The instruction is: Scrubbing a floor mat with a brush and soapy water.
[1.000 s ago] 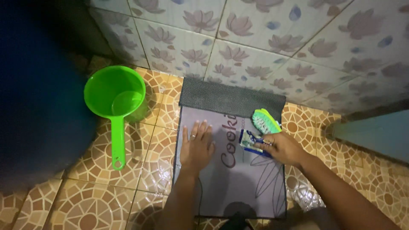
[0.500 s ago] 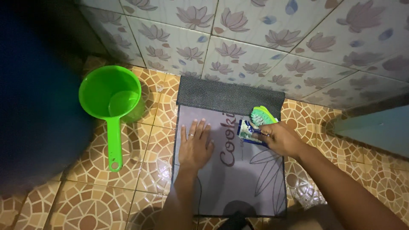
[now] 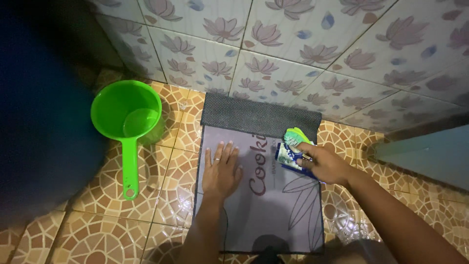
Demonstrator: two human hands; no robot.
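Left hand: the left hand (image 3: 222, 168) lies flat and open on the grey floor mat with a leaf drawing and a dark dotted top edge (image 3: 273, 210). The fingers are spread a little and point toward the wall. It holds nothing. There is a ring on one finger.

Right hand: the right hand (image 3: 323, 164) is on the right side of the mat. Its fingers are bent down onto the small blue and white plastic packet (image 3: 286, 157). The packet lies on the mat, partly under the fingers. I cannot tell if the hand grips the packet or just presses it.

Brush: the green and yellow scrub brush (image 3: 295, 136) sits at the top right of the mat, touching the packet and just beside the fingertips.

Scoop: the bright green plastic water scoop with a long handle (image 3: 127, 120) stands on the floor, to the left of the mat and apart from it.

Floor: brown and cream patterned tiles (image 3: 97, 230), shiny and wet looking.

Wall: pale tiles with purple flowers (image 3: 293, 54), right behind the mat's top edge.

Left edge: something big, dark and blurry (image 3: 39, 122).
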